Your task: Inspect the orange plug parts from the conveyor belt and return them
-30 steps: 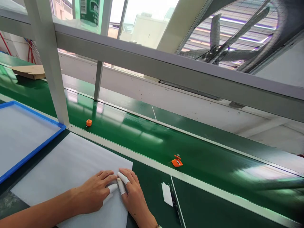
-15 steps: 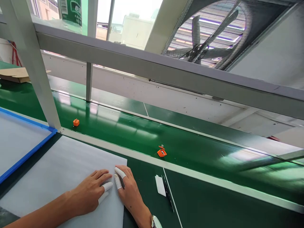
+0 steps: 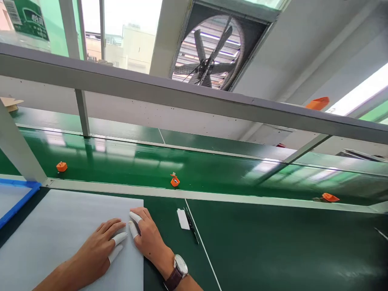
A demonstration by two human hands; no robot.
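Observation:
Both of my hands rest flat on a white foam sheet (image 3: 60,234) lying on the green table. My left hand (image 3: 98,246) lies with fingers stretched out, white finger cots on two fingertips. My right hand (image 3: 148,236), with a watch on its wrist, sits at the sheet's right edge, fingers spread and cots on two fingers. Neither hand holds anything. On the green conveyor belt (image 3: 227,173) behind the table lie three small orange parts: one on the left (image 3: 61,166), one in the middle (image 3: 175,181), one on the right (image 3: 330,197).
A blue-framed tray (image 3: 18,198) shows at the left edge. A small white slip (image 3: 182,218) and a dark thin tool (image 3: 191,224) lie right of my hands. A grey frame rail (image 3: 194,101) and post (image 3: 18,149) cross above the belt. A wall fan (image 3: 209,52) is behind.
My view has swung right and upward, bringing a third orange part into sight on the belt. The hands stay flat on the foam sheet, the right one slightly drawn back.

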